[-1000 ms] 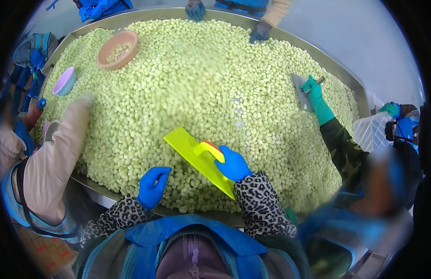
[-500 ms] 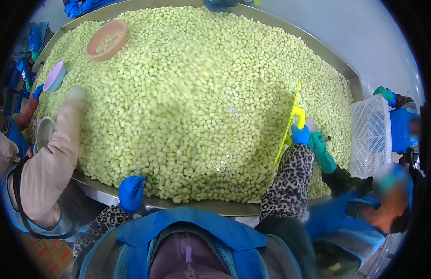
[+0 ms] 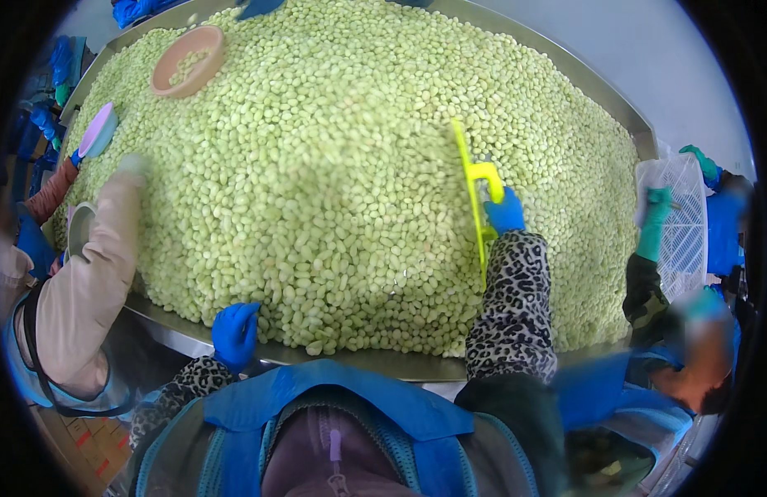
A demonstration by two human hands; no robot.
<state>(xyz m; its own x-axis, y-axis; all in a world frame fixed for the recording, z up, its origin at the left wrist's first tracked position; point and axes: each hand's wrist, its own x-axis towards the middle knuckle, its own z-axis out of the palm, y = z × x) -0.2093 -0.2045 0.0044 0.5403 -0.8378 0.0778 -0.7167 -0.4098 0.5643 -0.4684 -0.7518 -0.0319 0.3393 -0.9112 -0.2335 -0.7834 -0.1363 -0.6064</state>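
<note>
One yellow float [image 3: 472, 184], gripped by the right hand [image 3: 507, 212], points lengthwise away, slightly left.

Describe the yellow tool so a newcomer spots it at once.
Find the big metal tray under the heap of pale green pieces. Right of the heap's middle, the wearer's blue-gloved right hand grips the yellow tool, seen nearly edge-on. Nothing else on the heap is bright yellow.
</note>
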